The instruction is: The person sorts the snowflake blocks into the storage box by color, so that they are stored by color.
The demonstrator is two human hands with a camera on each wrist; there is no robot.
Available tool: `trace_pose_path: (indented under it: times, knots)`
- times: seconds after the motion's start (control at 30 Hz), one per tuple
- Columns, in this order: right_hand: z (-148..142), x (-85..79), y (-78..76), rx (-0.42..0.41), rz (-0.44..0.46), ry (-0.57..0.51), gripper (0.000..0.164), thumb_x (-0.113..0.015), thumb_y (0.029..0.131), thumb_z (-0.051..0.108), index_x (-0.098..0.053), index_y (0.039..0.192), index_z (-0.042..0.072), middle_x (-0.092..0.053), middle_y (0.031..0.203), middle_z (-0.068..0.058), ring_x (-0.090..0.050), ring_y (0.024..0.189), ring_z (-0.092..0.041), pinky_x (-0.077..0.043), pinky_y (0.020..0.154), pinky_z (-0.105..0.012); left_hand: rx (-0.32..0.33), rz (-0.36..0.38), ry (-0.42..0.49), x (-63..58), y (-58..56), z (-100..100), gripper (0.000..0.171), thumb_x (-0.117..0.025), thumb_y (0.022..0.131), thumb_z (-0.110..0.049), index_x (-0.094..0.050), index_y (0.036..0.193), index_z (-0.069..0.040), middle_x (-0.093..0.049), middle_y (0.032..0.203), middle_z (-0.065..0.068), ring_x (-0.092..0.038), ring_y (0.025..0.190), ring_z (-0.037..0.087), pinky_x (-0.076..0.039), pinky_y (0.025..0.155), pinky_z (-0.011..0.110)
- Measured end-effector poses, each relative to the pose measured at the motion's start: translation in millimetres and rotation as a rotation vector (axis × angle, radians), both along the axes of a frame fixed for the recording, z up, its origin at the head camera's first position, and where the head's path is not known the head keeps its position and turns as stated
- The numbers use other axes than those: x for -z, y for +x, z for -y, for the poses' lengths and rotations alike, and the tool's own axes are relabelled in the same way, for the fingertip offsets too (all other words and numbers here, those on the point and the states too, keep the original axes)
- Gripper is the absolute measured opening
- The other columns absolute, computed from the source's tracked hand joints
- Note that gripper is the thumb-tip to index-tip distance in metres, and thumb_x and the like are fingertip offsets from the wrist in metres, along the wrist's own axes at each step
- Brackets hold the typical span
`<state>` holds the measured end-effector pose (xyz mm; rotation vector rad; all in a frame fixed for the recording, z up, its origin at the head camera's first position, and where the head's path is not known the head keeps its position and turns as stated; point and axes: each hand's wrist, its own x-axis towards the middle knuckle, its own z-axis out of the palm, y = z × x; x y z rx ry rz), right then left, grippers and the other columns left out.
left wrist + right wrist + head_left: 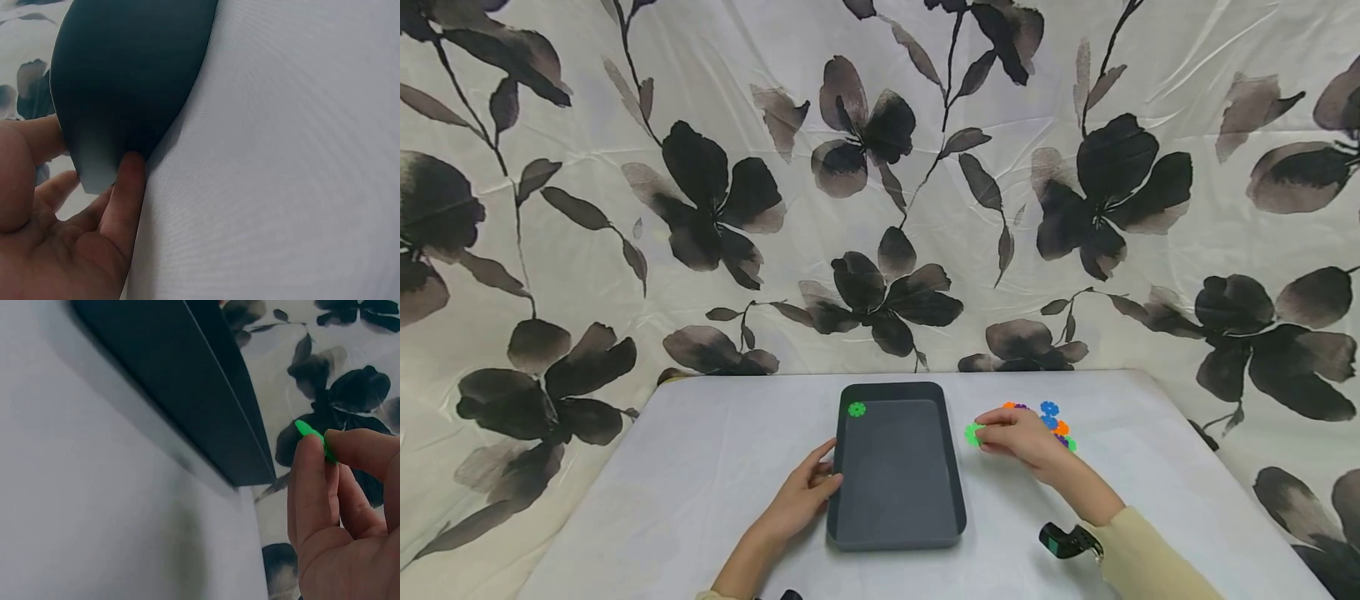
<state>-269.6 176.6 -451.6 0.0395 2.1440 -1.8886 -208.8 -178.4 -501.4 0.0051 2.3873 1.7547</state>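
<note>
A dark grey rectangular tray (895, 475) lies on the table, with one green notched plastic disc (857, 409) in its far left corner. At the tray's left side my left hand (801, 496) holds the wall; in the left wrist view one digit goes over the rim and other fingers (128, 194) lie against the outside. To the right of the tray, my right hand (1026, 437) pinches a second green notched disc (317, 440) between thumb and fingertips, above the table. Beyond and beside that hand are several blue (1049, 408), orange, purple and green discs, partly hidden by it.
A white cloth covers the table (700, 467). Behind it hangs a pale curtain (880, 208) with dark flowers. A black device (1067, 542) is strapped at my right wrist, by the light yellow sleeve (1150, 554).
</note>
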Motion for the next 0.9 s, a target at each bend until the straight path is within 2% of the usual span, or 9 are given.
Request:
trace_pose_path:
  times: [0.27, 0.57, 0.9]
  knots:
    - [22.1, -4.6, -11.5, -0.011, 0.057, -0.117, 0.029, -0.067, 0.091, 0.006, -0.061, 0.116, -0.009, -0.063, 0.101, -0.016, -0.066, 0.079, -0.019, -0.052, 0.084, -0.038, 0.008, -0.013, 0.002, 1.4, -0.8, -0.3, 0.063, -0.061, 0.097, -0.023, -0.032, 0.152, -0.016, -0.047, 0.136, 0.021, -0.056, 0.107, 0.024, -0.052, 0.078, 0.039]
    - [53.5, -5.9, -22.8, -0.023, 0.07, -0.177, 0.028, -0.066, 0.092, 0.004, -0.061, 0.116, -0.01, -0.065, 0.1, -0.016, -0.067, 0.08, -0.018, -0.055, 0.079, -0.034, 0.013, -0.016, -0.011, 3.5, 0.2, 3.4, 0.063, -0.062, 0.097, -0.026, -0.033, 0.152, -0.016, -0.047, 0.136, 0.021, -0.056, 0.108, 0.024, -0.052, 0.078, 0.038]
    - [75.2, -6.8, -40.7, -0.027, 0.069, -0.168, 0.025, -0.064, 0.093, 0.004, -0.061, 0.113, -0.009, -0.065, 0.095, -0.015, -0.065, 0.07, -0.014, -0.056, 0.069, -0.026, 0.025, -0.008, -0.004, 2.8, -2.0, 2.7, 0.063, -0.061, 0.097, -0.026, -0.032, 0.153, -0.017, -0.046, 0.136, 0.019, -0.056, 0.104, 0.022, -0.05, 0.076, 0.035]
